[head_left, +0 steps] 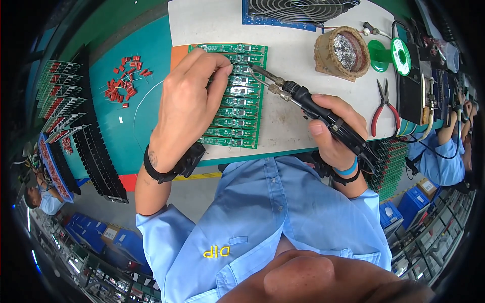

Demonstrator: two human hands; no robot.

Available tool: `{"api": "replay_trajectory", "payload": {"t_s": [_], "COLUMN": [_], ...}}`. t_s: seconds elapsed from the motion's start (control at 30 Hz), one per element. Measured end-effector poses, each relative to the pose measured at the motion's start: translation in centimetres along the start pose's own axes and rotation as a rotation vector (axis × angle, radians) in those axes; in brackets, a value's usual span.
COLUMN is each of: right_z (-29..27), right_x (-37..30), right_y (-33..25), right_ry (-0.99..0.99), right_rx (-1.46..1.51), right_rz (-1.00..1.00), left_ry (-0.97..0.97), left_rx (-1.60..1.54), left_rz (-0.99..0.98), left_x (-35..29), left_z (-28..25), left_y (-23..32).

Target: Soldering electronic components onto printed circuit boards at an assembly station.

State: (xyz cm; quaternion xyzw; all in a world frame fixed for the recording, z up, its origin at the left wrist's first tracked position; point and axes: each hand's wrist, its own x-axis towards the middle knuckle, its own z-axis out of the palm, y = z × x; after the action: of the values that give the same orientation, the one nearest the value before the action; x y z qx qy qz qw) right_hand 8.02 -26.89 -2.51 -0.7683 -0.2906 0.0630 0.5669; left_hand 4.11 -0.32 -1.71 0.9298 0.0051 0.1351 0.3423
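Observation:
A green circuit board panel (237, 112), divided into several narrow strips with small parts on them, lies on the worktop in front of me. My left hand (187, 93) reaches over its left part, thumb and fingertips pinched on a thin solder wire (135, 116), which curves away to the left behind the wrist. In my right hand (339, 126) is a black soldering iron (323, 113), held like a pen. Its metal tip points left at the upper strips, close to my left fingertips. Whether the tip touches the board, I cannot tell.
Red components with wire leads (126, 83) lie loose on the green mat at left, beside black racks (98, 151) of boards. A fan (298, 7) stands behind; at right are a crusted pot (343, 53), a green spool (400, 56) and red-handled pliers (385, 108). Other people work on both sides.

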Motion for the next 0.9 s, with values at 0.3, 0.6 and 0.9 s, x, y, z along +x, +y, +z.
{"api": "replay_trajectory", "payload": {"t_s": [0.3,0.6,0.9], "right_z": [0.0,-0.2,-0.1], "right_x": [0.2,0.1,0.6], "right_y": [0.1,0.2,-0.1], "right_ry": [-0.008,0.008,0.045], "right_rx": [0.007,0.005,-0.01], "right_rz": [-0.006,-0.008,-0.009], "left_ry": [-0.018,0.014,0.013], "left_rx": [-0.002,-0.015,0.061], "left_rz": [0.013,-0.031,0.001], "left_x": [0.0,-0.1,1.3], "left_z": [0.1,-0.8,-0.9], "left_y": [-0.2,0.3,0.0]}}
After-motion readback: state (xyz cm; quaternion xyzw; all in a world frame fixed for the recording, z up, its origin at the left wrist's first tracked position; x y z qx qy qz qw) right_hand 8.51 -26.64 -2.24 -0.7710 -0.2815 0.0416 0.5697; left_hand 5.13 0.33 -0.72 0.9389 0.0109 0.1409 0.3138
